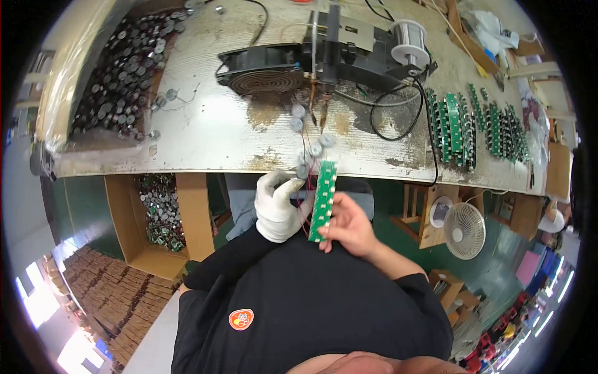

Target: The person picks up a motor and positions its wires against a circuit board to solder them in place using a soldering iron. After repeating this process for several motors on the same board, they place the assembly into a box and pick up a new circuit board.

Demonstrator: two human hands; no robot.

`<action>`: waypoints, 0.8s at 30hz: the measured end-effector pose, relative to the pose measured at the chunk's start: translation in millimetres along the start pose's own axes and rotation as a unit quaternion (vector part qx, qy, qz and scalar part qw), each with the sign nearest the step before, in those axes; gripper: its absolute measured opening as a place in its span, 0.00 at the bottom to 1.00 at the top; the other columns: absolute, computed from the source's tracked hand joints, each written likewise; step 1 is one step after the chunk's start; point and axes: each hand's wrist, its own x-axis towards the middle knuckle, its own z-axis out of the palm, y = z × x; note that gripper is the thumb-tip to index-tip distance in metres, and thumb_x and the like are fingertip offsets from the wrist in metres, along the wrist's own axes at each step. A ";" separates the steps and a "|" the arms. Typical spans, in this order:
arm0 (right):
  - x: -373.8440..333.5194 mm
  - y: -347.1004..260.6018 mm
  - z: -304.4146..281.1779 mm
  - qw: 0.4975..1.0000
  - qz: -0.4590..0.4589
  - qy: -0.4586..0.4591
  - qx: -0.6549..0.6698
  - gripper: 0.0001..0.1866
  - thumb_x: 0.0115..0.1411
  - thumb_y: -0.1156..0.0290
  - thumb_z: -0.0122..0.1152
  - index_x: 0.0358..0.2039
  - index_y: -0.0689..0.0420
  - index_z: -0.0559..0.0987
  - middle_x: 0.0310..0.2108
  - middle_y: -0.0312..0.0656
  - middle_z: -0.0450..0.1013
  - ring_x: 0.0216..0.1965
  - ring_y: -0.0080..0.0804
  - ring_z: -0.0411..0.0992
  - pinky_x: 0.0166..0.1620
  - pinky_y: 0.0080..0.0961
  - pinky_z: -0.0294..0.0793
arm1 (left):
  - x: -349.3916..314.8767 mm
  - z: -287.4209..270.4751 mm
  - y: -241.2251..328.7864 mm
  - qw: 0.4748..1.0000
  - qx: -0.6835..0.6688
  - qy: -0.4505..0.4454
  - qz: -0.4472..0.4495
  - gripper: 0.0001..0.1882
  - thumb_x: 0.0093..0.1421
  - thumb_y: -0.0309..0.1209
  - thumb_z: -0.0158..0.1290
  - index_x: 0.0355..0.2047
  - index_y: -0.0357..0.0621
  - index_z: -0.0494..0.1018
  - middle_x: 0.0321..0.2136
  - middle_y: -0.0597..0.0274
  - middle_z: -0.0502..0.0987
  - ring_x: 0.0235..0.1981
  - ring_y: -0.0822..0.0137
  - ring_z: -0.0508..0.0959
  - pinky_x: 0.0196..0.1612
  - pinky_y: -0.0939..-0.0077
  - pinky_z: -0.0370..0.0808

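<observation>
My right hand (349, 225), bare, grips the lower end of a long green circuit board strip (323, 201) upright, its face dotted with pale square parts. My left hand (276, 202), in a white glove, is closed with thumb and forefinger pinched at a small round silver disc (302, 171) by the table edge. Thin red wires (304, 215) hang between the glove and the board; their ends are partly hidden. More silver discs (316, 149) lie on the table just beyond. Above them a soldering iron (325, 103) points downward in its stand.
Behind the work spot are a black fan (261, 70) and a solder wire spool (410, 42). A tray of wired discs (118, 81) fills the left; rows of green boards (455, 128) lie right. A cardboard box (193, 218) stands below left, a white fan (465, 230) below right.
</observation>
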 end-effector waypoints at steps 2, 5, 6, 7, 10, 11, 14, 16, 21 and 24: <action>-9.1 13.1 17.0 0.999 -0.032 0.001 -0.028 0.24 0.55 0.84 0.58 0.50 0.59 0.61 0.38 0.44 0.71 0.27 0.28 0.75 0.27 0.21 0.77 | -5.5 0.1 -2.1 0.998 -0.029 0.047 -0.015 0.22 0.37 0.25 0.66 0.36 0.49 0.73 0.33 0.57 0.71 0.32 0.58 0.75 0.32 0.70 0.74; -15.3 11.4 26.2 0.947 -0.198 -0.004 -0.253 0.18 0.53 0.83 0.61 0.45 0.64 0.70 0.37 0.43 0.72 0.27 0.24 0.73 0.29 0.18 0.72 | 7.0 -24.0 1.5 0.961 -0.200 -0.152 -0.118 0.14 0.43 0.27 0.61 0.34 0.50 0.77 0.29 0.59 0.76 0.28 0.57 0.76 0.32 0.66 0.72; -14.3 5.7 21.8 0.869 -0.307 -0.017 -0.389 0.15 0.53 0.81 0.62 0.42 0.64 0.73 0.35 0.43 0.73 0.27 0.24 0.72 0.29 0.19 0.71 | 11.8 -31.2 0.2 0.987 -0.107 -0.079 0.093 0.14 0.43 0.27 0.61 0.33 0.50 0.78 0.29 0.59 0.76 0.30 0.57 0.76 0.33 0.67 0.72; -11.6 -1.0 18.7 0.835 -0.368 0.028 -0.408 0.08 0.54 0.79 0.61 0.36 0.64 0.77 0.34 0.42 0.73 0.28 0.24 0.71 0.30 0.18 0.70 | 12.0 -37.9 4.9 0.989 -0.109 -0.032 0.092 0.15 0.42 0.26 0.61 0.33 0.48 0.77 0.30 0.59 0.77 0.30 0.58 0.77 0.31 0.67 0.72; 13.3 -20.3 50.3 0.881 -0.384 0.102 -0.256 0.12 0.59 0.77 0.56 0.44 0.65 0.72 0.39 0.40 0.70 0.38 0.24 0.67 0.43 0.19 0.67 | 0.9 -66.8 26.4 0.896 -0.374 -0.073 -0.228 0.10 0.52 0.26 0.60 0.36 0.39 0.76 0.32 0.56 0.76 0.32 0.65 0.77 0.34 0.76 0.73; 21.8 -29.0 58.4 0.873 -0.397 0.066 -0.275 0.13 0.60 0.78 0.56 0.45 0.65 0.71 0.39 0.40 0.69 0.40 0.24 0.66 0.45 0.19 0.66 | 7.0 -76.6 26.2 0.878 -0.418 -0.080 -0.219 0.09 0.55 0.26 0.58 0.36 0.37 0.75 0.32 0.59 0.75 0.32 0.70 0.75 0.34 0.78 0.72; 43.6 -23.9 70.8 0.909 -0.343 -0.093 -0.217 0.04 0.61 0.79 0.53 0.34 0.65 0.76 0.37 0.40 0.70 0.40 0.26 0.67 0.44 0.21 0.67 | 19.5 -116.9 13.1 0.876 -0.415 -0.154 -0.192 0.09 0.52 0.26 0.60 0.33 0.37 0.75 0.28 0.61 0.75 0.29 0.71 0.74 0.33 0.77 0.72; 61.9 -20.3 80.2 0.928 -0.302 -0.137 -0.169 0.04 0.61 0.80 0.53 0.33 0.65 0.76 0.37 0.40 0.71 0.37 0.24 0.68 0.40 0.19 0.68 | 29.1 -130.4 1.8 0.929 -0.336 -0.129 -0.090 0.14 0.45 0.26 0.65 0.33 0.38 0.76 0.28 0.59 0.76 0.28 0.66 0.76 0.32 0.75 0.72; 109.8 -15.5 110.8 0.969 -0.223 -0.102 -0.022 0.04 0.61 0.78 0.54 0.36 0.63 0.73 0.28 0.41 0.74 0.27 0.27 0.73 0.33 0.22 0.72 | 47.5 -143.7 -22.5 0.867 -0.408 -0.067 -0.278 0.09 0.54 0.23 0.58 0.37 0.35 0.76 0.27 0.63 0.78 0.26 0.77 0.75 0.30 0.83 0.72; 141.8 -19.5 125.8 0.983 -0.161 -0.090 0.026 0.03 0.61 0.75 0.54 0.32 0.62 0.73 0.23 0.39 0.72 0.22 0.26 0.71 0.27 0.21 0.70 | 61.9 -142.6 -61.7 0.782 -0.526 -0.107 -0.319 0.09 0.56 0.26 0.55 0.36 0.35 0.76 0.30 0.62 0.79 0.32 0.72 0.77 0.39 0.81 0.71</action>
